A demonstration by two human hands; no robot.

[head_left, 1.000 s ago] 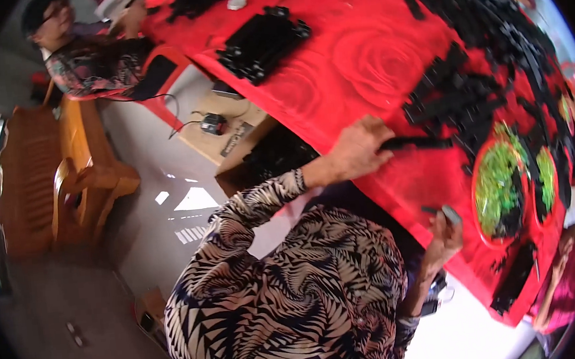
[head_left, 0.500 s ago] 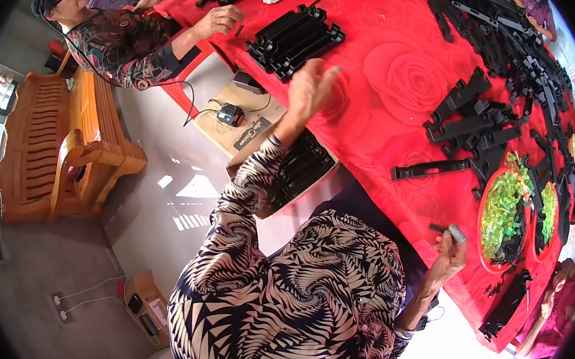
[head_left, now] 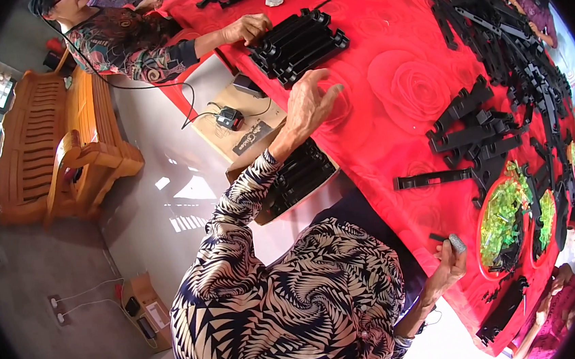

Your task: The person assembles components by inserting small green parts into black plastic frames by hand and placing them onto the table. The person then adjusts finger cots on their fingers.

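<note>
My left hand (head_left: pixel 309 104) is open, fingers stretched out over the edge of the red tablecloth, just short of a row of black plastic parts (head_left: pixel 303 45). Nothing is in it. At the near table edge my right hand (head_left: pixel 448 268) is closed on a small black strip (head_left: pixel 437 237), which sticks out past its fingertips. A silvery grey cover (head_left: pixel 457 243) sits on one of that hand's digits. A single long black part (head_left: pixel 432 178) lies farther in, left of a loose pile of black parts (head_left: pixel 478 125).
A co-worker's hand (head_left: pixel 247 29) touches the row's far left end. Red-rimmed trays (head_left: pixel 484 265) hold yellow-green clear pieces (head_left: pixel 499 219). Black parts heap along the right (head_left: pixel 531 69). Below my left forearm stands a cardboard box (head_left: pixel 334 175) of black parts; a wooden bench (head_left: pixel 65 144) is left.
My left hand has drawn back slightly from the row of black parts. The co-worker's hand has moved right onto that row. My right hand, still holding the strip, has dropped slightly nearer.
</note>
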